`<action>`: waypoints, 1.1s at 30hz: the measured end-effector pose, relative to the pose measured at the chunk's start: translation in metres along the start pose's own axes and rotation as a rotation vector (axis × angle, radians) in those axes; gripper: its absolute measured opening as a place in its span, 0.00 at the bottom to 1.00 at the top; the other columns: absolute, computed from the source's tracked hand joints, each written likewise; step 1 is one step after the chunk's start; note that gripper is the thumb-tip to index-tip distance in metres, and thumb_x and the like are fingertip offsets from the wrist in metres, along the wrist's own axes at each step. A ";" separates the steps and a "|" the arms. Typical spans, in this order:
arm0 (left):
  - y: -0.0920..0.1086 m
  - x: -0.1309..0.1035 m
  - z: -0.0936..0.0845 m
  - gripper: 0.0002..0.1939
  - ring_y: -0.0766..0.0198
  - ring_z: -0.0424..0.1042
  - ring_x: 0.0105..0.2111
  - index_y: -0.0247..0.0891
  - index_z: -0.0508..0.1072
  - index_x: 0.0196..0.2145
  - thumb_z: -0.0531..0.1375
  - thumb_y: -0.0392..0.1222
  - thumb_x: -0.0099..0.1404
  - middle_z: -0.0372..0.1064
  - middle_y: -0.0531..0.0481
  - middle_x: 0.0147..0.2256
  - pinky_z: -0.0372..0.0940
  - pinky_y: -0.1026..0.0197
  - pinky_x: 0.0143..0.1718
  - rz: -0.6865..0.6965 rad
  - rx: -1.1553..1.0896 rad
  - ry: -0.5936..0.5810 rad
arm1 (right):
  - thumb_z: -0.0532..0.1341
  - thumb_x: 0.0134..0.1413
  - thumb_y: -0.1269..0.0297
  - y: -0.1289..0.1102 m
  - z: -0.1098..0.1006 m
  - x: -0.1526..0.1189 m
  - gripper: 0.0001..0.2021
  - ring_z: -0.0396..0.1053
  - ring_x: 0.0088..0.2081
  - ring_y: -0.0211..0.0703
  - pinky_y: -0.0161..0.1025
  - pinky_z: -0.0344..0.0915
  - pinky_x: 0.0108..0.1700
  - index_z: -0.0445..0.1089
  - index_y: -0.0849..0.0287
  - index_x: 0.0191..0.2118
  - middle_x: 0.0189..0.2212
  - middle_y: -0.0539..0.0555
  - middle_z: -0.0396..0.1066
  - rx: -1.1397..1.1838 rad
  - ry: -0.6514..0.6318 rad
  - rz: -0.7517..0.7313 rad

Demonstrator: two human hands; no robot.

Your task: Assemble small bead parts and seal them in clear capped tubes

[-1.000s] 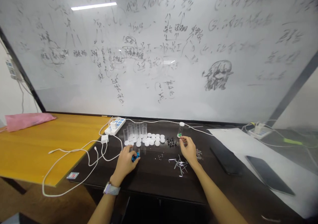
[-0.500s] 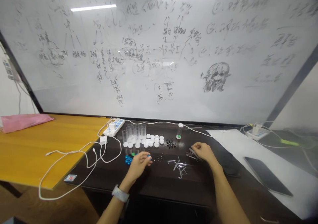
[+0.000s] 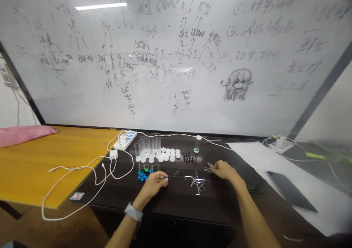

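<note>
One wide whiteboard (image 3: 176, 94), covered in handwriting, stands behind a dark surface (image 3: 192, 211). A white sheet (image 3: 247, 149) lies along the right side, with a phone (image 3: 291, 191) on it. The left hand (image 3: 154, 185) is above the near part of the surface, its thumb and fingers pinching a blue bead (image 3: 165, 177). The right hand (image 3: 224, 170) reaches down to a heap of thin pins (image 3: 210, 167), fingertips drawn close at its edge; I cannot tell whether they grip one. Clear tubes (image 3: 150, 144) stand upright at the back left, and a capped tube (image 3: 197, 143) with something green inside stands apart from them. White caps (image 3: 166, 154) cluster beside the clear tubes. Clear strips (image 3: 198, 182) lie crossed between the hands, with black pieces (image 3: 188, 157) farther back. Loose blue beads (image 3: 142, 175) and a green bead (image 3: 146, 170) sit near the left hand; tiny bits (image 3: 176, 174) are scattered just beyond its fingers.
</note>
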State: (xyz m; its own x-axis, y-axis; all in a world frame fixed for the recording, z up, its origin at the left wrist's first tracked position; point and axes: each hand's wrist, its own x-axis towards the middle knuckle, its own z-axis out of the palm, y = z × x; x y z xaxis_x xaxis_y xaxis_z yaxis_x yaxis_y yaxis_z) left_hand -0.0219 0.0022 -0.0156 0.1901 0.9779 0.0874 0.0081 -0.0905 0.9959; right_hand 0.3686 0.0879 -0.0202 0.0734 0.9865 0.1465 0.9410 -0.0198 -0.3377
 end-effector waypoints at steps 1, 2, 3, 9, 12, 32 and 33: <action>0.003 -0.002 -0.002 0.20 0.61 0.77 0.28 0.35 0.74 0.34 0.72 0.52 0.51 0.76 0.49 0.28 0.70 0.59 0.33 -0.017 0.002 -0.057 | 0.69 0.41 0.59 -0.002 0.000 0.000 0.06 0.76 0.28 0.53 0.41 0.64 0.30 0.76 0.54 0.22 0.24 0.56 0.76 0.004 -0.001 -0.004; 0.005 -0.003 -0.005 0.20 0.61 0.77 0.28 0.36 0.73 0.34 0.72 0.52 0.51 0.77 0.47 0.30 0.69 0.60 0.32 -0.041 0.007 -0.119 | 0.69 0.40 0.60 -0.003 0.000 -0.001 0.06 0.75 0.28 0.52 0.41 0.64 0.30 0.76 0.54 0.21 0.24 0.56 0.75 0.007 -0.003 -0.005; 0.006 -0.005 -0.007 0.20 0.61 0.77 0.29 0.36 0.73 0.34 0.72 0.52 0.51 0.78 0.46 0.31 0.69 0.61 0.31 -0.068 0.013 -0.172 | 0.69 0.40 0.61 -0.004 0.000 -0.001 0.06 0.75 0.28 0.52 0.41 0.64 0.30 0.75 0.54 0.21 0.23 0.56 0.75 0.010 -0.003 -0.005; 0.000 -0.001 -0.011 0.22 0.60 0.77 0.26 0.35 0.73 0.34 0.72 0.54 0.49 0.78 0.46 0.29 0.70 0.60 0.30 -0.097 0.008 -0.069 | 0.64 0.49 0.61 -0.019 -0.010 -0.002 0.09 0.76 0.31 0.55 0.42 0.64 0.32 0.74 0.55 0.22 0.25 0.59 0.76 0.054 0.051 -0.002; 0.000 0.003 -0.007 0.23 0.57 0.79 0.31 0.34 0.77 0.36 0.73 0.54 0.49 0.79 0.45 0.30 0.72 0.55 0.38 -0.045 -0.063 0.107 | 0.59 0.55 0.58 -0.041 -0.016 -0.002 0.10 0.75 0.32 0.50 0.41 0.66 0.35 0.75 0.55 0.29 0.28 0.57 0.77 0.211 0.077 -0.109; -0.012 0.006 0.007 0.15 0.56 0.79 0.34 0.35 0.78 0.37 0.71 0.44 0.51 0.80 0.44 0.32 0.71 0.59 0.37 0.060 0.011 0.095 | 0.70 0.49 0.49 -0.191 0.060 -0.053 0.18 0.77 0.33 0.45 0.42 0.73 0.39 0.77 0.59 0.37 0.32 0.55 0.79 1.334 -0.283 -0.394; -0.012 0.006 0.007 0.15 0.55 0.79 0.34 0.35 0.78 0.37 0.71 0.44 0.52 0.81 0.44 0.32 0.71 0.59 0.37 0.065 0.017 0.088 | 0.70 0.49 0.49 -0.191 0.060 -0.054 0.18 0.77 0.33 0.46 0.42 0.73 0.38 0.77 0.59 0.37 0.31 0.55 0.79 1.331 -0.277 -0.390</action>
State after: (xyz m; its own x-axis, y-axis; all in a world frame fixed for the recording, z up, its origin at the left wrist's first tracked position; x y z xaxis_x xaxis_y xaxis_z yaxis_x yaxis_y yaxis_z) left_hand -0.0135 0.0080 -0.0277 0.1039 0.9826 0.1542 0.0157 -0.1566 0.9875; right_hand 0.1653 0.0484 -0.0196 -0.3274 0.8958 0.3007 -0.1366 0.2700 -0.9531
